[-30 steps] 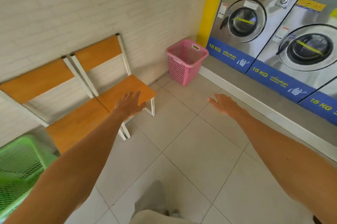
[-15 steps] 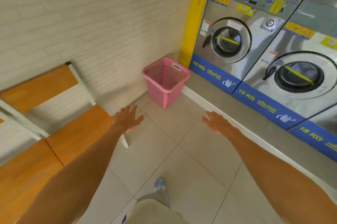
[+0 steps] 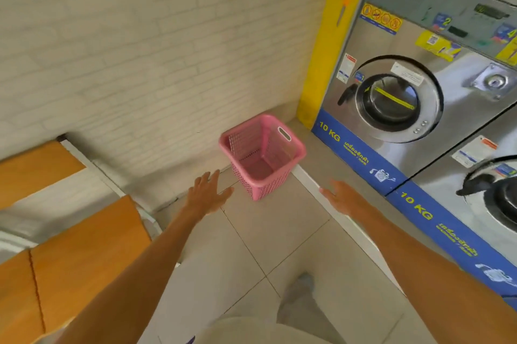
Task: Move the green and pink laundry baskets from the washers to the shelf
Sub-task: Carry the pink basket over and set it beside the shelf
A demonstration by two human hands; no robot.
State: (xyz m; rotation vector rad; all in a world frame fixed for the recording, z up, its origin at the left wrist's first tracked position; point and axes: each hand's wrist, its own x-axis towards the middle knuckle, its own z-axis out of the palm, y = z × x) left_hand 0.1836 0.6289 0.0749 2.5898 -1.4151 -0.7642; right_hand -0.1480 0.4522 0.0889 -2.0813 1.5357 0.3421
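An empty pink laundry basket stands on the tiled floor in the corner, between the white brick wall and the first washer. My left hand is stretched out with fingers apart, just short of the basket's lower left side and not touching it. My right hand is also spread and empty, to the basket's lower right, over the white kerb. The green basket is out of view.
Two wooden chairs with white frames stand against the wall on the left. A raised white kerb runs along the row of washers; a second washer is at the right. A yellow pillar stands behind the basket.
I have walked closer to the pink basket, which now looks larger and nearer. Both hands have reached forward toward it. The green basket has dropped out of view on the left.
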